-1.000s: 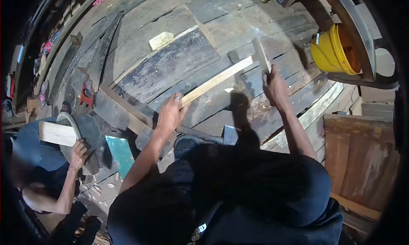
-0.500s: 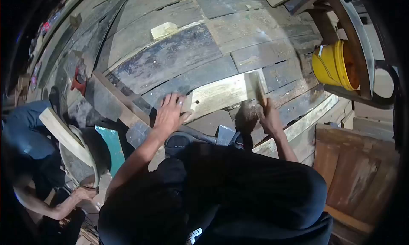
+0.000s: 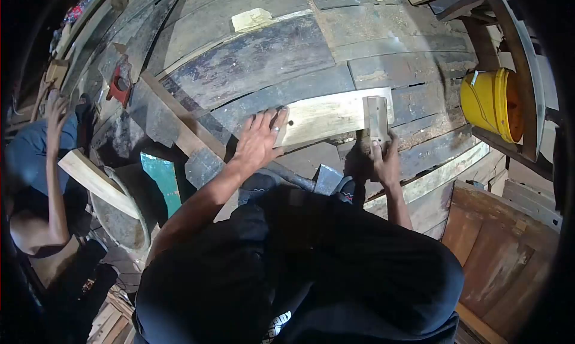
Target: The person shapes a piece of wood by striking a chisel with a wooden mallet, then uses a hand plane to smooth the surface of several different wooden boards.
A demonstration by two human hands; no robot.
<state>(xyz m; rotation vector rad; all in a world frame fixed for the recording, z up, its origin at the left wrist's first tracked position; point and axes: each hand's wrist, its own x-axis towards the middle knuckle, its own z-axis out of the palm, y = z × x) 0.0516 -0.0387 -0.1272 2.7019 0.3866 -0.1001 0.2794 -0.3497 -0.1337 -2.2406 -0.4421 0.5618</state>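
Note:
A pale wooden board with a dark round hole near its left end lies on the plank floor. My left hand grips that left end, the fingers over its corner and the thumb at the near edge. Over the board's right end lies a short, narrow, straight-edged flat strip, crosswise to the board. My right hand holds the strip's near end, with the thumb on top and the other fingers partly hidden. I cannot tell whether the strip is a tool or a plain offcut.
A red-handled saw lies at the left beside a long timber. At the right is a yellow bucket. A wood offcut lies farther off. Another person's raised hand is at the left, near a curved pale timber.
The strip in my right hand has tipped from nearly on edge to flat across the board. My left fingers have drawn closer together on the board's end. The other person's hand has risen.

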